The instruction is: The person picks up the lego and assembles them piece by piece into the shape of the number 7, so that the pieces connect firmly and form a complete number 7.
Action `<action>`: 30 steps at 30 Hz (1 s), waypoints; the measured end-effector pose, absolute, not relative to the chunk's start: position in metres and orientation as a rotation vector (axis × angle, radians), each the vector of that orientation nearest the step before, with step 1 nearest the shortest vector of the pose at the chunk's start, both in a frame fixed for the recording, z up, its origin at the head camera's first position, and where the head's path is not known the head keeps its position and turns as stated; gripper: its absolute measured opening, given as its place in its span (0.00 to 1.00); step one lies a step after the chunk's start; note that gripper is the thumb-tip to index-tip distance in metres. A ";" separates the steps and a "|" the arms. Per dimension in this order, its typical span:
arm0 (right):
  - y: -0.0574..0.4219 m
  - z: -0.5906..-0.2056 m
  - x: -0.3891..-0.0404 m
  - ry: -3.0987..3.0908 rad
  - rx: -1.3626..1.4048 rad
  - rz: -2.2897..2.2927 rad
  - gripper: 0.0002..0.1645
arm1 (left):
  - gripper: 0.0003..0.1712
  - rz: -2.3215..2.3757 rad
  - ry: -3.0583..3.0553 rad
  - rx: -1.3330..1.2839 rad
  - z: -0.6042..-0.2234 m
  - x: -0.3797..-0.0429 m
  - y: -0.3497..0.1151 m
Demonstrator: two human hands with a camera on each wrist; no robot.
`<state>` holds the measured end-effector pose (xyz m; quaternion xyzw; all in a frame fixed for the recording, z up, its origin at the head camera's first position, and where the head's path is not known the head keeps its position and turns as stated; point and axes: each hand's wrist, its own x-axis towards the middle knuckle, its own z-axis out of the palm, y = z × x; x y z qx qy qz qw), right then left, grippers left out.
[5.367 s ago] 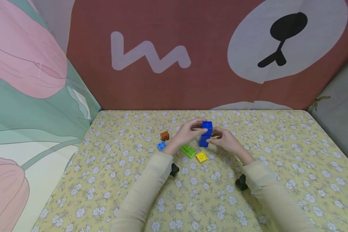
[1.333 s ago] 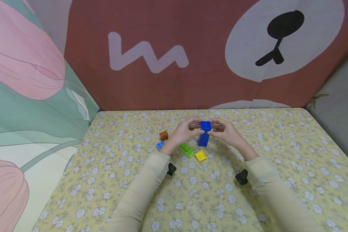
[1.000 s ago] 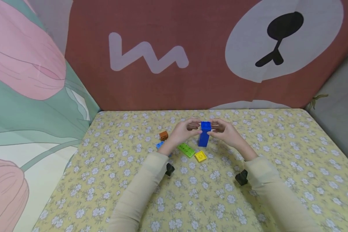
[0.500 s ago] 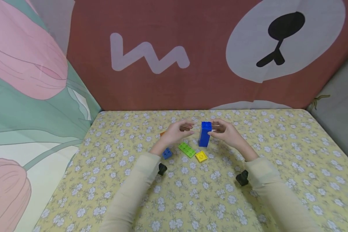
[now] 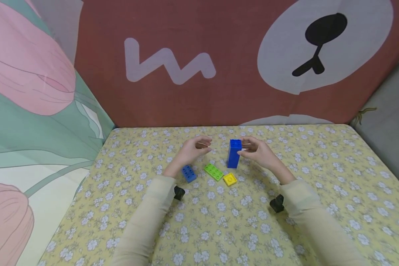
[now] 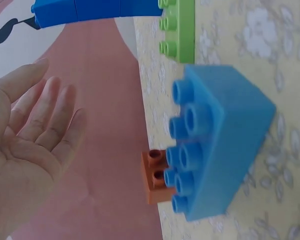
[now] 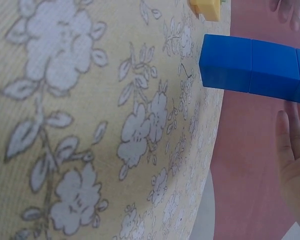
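A tower of three dark blue toy building bricks (image 5: pixel 234 155) stands upright on the floral cloth. Thumb and fingertips of my right hand (image 5: pixel 258 153) pinch its upper right side; in the right wrist view the fingers (image 7: pixel 295 132) pass behind the tower. My left hand (image 5: pixel 191 150) is off to the left, held in the air with loosely bent fingers and nothing in it. Under its wrist lies a lighter blue studded brick (image 5: pixel 188 173). An orange-brown brick (image 6: pixel 157 177) sits beyond that one in the left wrist view; the left hand hides it in the head view.
In front of the tower lie a flat lime-green studded brick (image 5: pixel 214 172) and a square yellow piece (image 5: pixel 230 179). The flowered tabletop (image 5: pixel 239 229) ends at the back against a brown printed backdrop (image 5: pixel 232 99). Black wrist cameras (image 5: pixel 277 203) hang below both sleeves.
My left hand has let go of the tower and drawn away to the left, over the brown brick. The right hand stays at the tower. Earlier, both hands held the tower's upper part.
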<state>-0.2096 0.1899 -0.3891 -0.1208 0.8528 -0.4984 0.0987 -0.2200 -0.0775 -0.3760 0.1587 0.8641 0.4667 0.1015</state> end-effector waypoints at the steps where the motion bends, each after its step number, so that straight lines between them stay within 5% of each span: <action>1: 0.190 -0.390 -0.210 2.524 -0.353 -1.473 0.36 | 0.21 1.378 2.553 0.466 -0.377 -0.220 -0.079; 30: 0.190 -0.388 -0.208 2.496 -0.361 -1.498 0.35 | 0.22 1.177 2.349 0.482 -0.403 -0.219 -0.087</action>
